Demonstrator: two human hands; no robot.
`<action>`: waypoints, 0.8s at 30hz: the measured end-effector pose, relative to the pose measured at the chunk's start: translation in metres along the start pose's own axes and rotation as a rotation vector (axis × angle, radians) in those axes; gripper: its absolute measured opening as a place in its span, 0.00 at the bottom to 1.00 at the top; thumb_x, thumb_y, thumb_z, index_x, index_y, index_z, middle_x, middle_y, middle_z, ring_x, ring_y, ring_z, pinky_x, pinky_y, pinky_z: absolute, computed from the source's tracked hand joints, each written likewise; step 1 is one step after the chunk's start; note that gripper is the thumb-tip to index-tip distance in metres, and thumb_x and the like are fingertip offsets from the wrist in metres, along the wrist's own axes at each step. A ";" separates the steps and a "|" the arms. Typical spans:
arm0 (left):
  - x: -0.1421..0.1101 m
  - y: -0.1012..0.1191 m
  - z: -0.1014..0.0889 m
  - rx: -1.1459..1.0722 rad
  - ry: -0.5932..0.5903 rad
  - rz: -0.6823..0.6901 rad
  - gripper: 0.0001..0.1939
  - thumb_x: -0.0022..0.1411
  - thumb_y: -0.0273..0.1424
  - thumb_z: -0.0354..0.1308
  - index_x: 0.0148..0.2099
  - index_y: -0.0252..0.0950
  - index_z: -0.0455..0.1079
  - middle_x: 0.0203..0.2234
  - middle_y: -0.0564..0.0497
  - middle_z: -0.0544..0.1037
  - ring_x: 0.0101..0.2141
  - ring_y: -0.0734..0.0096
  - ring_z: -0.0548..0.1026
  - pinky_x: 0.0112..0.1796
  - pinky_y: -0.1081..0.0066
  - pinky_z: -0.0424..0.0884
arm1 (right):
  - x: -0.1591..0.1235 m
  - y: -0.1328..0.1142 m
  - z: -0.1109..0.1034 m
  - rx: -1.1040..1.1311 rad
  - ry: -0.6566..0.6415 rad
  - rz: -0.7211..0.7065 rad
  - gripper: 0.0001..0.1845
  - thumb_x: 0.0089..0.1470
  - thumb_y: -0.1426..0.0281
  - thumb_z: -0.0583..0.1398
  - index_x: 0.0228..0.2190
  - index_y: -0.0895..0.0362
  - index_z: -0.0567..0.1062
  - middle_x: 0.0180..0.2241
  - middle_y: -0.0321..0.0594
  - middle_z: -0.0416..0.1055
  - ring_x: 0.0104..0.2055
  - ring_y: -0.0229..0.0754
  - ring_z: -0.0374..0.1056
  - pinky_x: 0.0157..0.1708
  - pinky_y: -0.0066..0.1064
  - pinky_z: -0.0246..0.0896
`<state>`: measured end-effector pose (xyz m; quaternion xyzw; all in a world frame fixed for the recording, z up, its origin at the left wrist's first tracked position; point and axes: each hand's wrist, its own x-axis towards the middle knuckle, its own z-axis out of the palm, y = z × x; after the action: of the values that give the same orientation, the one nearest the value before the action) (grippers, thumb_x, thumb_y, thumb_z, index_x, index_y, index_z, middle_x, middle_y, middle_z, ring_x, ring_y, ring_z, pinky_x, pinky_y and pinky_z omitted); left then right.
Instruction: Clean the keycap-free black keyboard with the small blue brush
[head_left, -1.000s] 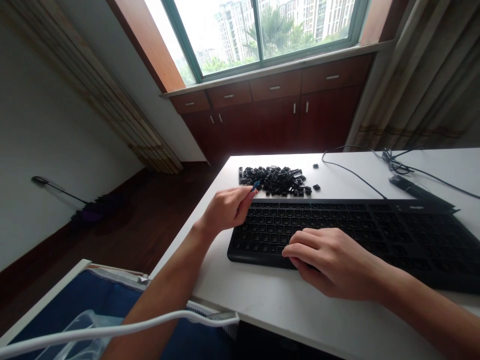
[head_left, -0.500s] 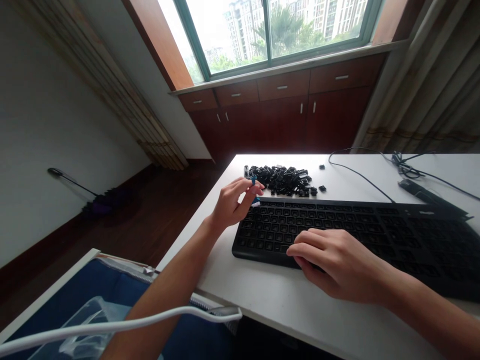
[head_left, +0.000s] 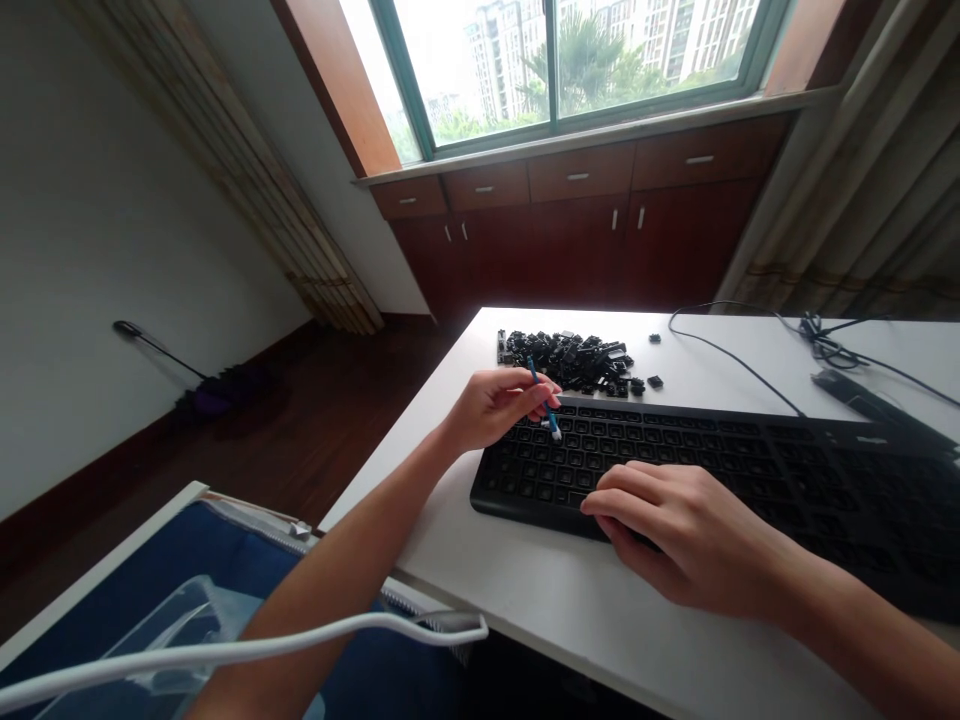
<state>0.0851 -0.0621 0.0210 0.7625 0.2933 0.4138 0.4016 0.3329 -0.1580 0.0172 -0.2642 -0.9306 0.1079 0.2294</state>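
A thin blue toothbrush [head_left: 533,370] is pinched between the thumb and fingers of my left hand [head_left: 502,405]. Its white bristled head points down at the upper left keys area of a black keyboard [head_left: 525,508], whose keycaps are off, leaving rows of bare square sockets. Whether the bristles touch the sockets I cannot tell. My right hand [head_left: 675,530] grips the keyboard's front edge, fingers on top and thumb lower at the front. Just behind the keyboard lies a heap of loose black keycaps [head_left: 577,362], close to my left fingertips.
The keyboard stands on a white table [head_left: 450,535]. A black cable [head_left: 735,350] runs from its back to a bundle on the right, near a dark flat strip [head_left: 862,395]. At lower left are a blue-lined container [head_left: 172,555] with clear plastic inside and a white bar [head_left: 225,655].
My left hand has moved right and turned, bringing the toothbrush head from the keyboard's back left corner over the sockets. The right hand keeps its hold. The view has shifted slightly.
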 end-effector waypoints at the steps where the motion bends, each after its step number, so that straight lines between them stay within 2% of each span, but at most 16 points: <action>1: 0.000 0.002 -0.001 0.029 -0.008 0.009 0.14 0.66 0.36 0.56 0.43 0.29 0.74 0.33 0.44 0.80 0.28 0.74 0.78 0.31 0.74 0.79 | 0.000 0.000 0.000 -0.005 0.003 -0.002 0.11 0.61 0.74 0.54 0.43 0.56 0.73 0.37 0.42 0.73 0.37 0.38 0.69 0.35 0.30 0.62; 6: -0.001 0.010 -0.013 0.291 -0.037 0.151 0.13 0.66 0.36 0.56 0.40 0.31 0.76 0.27 0.47 0.79 0.24 0.76 0.75 0.27 0.76 0.75 | 0.001 -0.001 -0.002 -0.016 0.023 -0.009 0.10 0.61 0.74 0.54 0.41 0.56 0.74 0.36 0.42 0.73 0.36 0.38 0.69 0.34 0.29 0.63; 9: -0.002 0.011 -0.018 0.391 0.031 0.254 0.11 0.64 0.34 0.58 0.38 0.31 0.77 0.26 0.48 0.79 0.23 0.77 0.75 0.27 0.77 0.74 | 0.001 -0.001 -0.002 -0.015 0.032 -0.014 0.10 0.61 0.74 0.54 0.41 0.56 0.74 0.36 0.42 0.74 0.36 0.38 0.70 0.34 0.29 0.63; 13: -0.004 0.007 -0.011 0.190 0.124 0.153 0.12 0.66 0.34 0.55 0.43 0.30 0.75 0.30 0.46 0.80 0.24 0.77 0.76 0.25 0.77 0.75 | 0.001 -0.001 -0.001 -0.015 0.053 -0.024 0.10 0.61 0.74 0.54 0.41 0.57 0.74 0.35 0.43 0.74 0.35 0.38 0.70 0.34 0.29 0.64; 16: -0.004 0.006 -0.005 0.044 0.083 0.079 0.13 0.67 0.34 0.54 0.44 0.29 0.74 0.34 0.43 0.80 0.28 0.74 0.78 0.27 0.75 0.77 | 0.001 0.000 -0.001 -0.015 0.052 -0.026 0.10 0.61 0.74 0.54 0.40 0.57 0.74 0.35 0.43 0.74 0.35 0.38 0.70 0.34 0.28 0.64; 20: -0.004 0.007 -0.011 0.162 -0.034 0.074 0.12 0.66 0.34 0.55 0.42 0.30 0.75 0.27 0.46 0.79 0.24 0.76 0.76 0.25 0.77 0.75 | 0.001 0.000 -0.001 -0.021 0.050 -0.026 0.10 0.61 0.73 0.54 0.40 0.57 0.74 0.35 0.43 0.74 0.36 0.38 0.70 0.34 0.28 0.64; 24: -0.004 0.009 -0.018 0.280 -0.031 0.133 0.12 0.65 0.34 0.57 0.40 0.30 0.76 0.24 0.48 0.77 0.23 0.76 0.75 0.24 0.77 0.74 | 0.001 0.000 -0.001 -0.023 0.050 -0.026 0.10 0.61 0.73 0.54 0.40 0.57 0.74 0.35 0.43 0.74 0.35 0.38 0.70 0.34 0.29 0.64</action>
<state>0.0685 -0.0633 0.0325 0.8351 0.2908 0.3829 0.2673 0.3329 -0.1577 0.0189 -0.2572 -0.9290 0.0875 0.2512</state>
